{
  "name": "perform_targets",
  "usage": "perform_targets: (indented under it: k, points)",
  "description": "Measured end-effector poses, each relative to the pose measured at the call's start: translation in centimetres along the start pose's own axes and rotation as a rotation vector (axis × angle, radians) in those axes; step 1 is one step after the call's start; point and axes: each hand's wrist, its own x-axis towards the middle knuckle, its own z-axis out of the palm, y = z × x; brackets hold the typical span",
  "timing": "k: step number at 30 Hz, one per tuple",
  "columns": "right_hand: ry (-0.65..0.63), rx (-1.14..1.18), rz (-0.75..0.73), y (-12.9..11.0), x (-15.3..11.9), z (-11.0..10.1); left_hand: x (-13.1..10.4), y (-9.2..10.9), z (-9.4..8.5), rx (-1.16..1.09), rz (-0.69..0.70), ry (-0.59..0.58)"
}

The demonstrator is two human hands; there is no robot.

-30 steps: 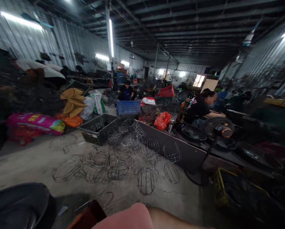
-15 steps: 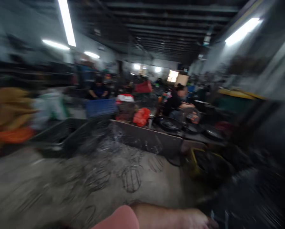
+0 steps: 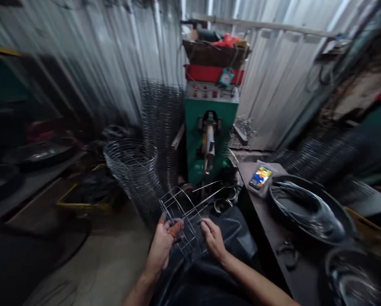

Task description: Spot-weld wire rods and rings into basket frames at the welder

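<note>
Head: L hand (image 3: 162,243), R hand (image 3: 213,240) hold wire frame (image 3: 184,216), gap to tbl edge (image 3: 261,212).

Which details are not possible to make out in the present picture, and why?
In the head view:
- Some fingers of the left hand at the wire frame: hidden by the hand itself.
- Text on the phone: too small.
- Lettering on the green machine: blurred.
- Near side of the lower-right tray: cut off by the bottom edge.

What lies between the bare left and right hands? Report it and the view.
In the head view, a grid-like silver metal-wire frame spans the gap between the left hand and right hand, with shiny black sheeting below.
</note>
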Motion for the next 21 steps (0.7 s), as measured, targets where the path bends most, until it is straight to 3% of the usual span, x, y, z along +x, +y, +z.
perform_targets:
  k: [5,12,16,21]
  points:
    - [0.006,-0.007,-0.019,0.1,-1.4,-1.7,1.1,-0.9,2.0,-0.063,0.023,-0.088]
    - [0.067,-0.084,-0.029,1.1,0.6,-3.1,3.4,-0.7,4.3,-0.164,0.035,-0.172]
    - [-0.043,-0.272,-0.171,0.5,3.4,-6.0,5.4,-0.1,5.2,-0.198,0.035,-0.200]
    - [0.213,-0.560,-0.356,-1.5,10.2,-10.9,8.2,0.1,5.9,-0.205,0.036,-0.211]
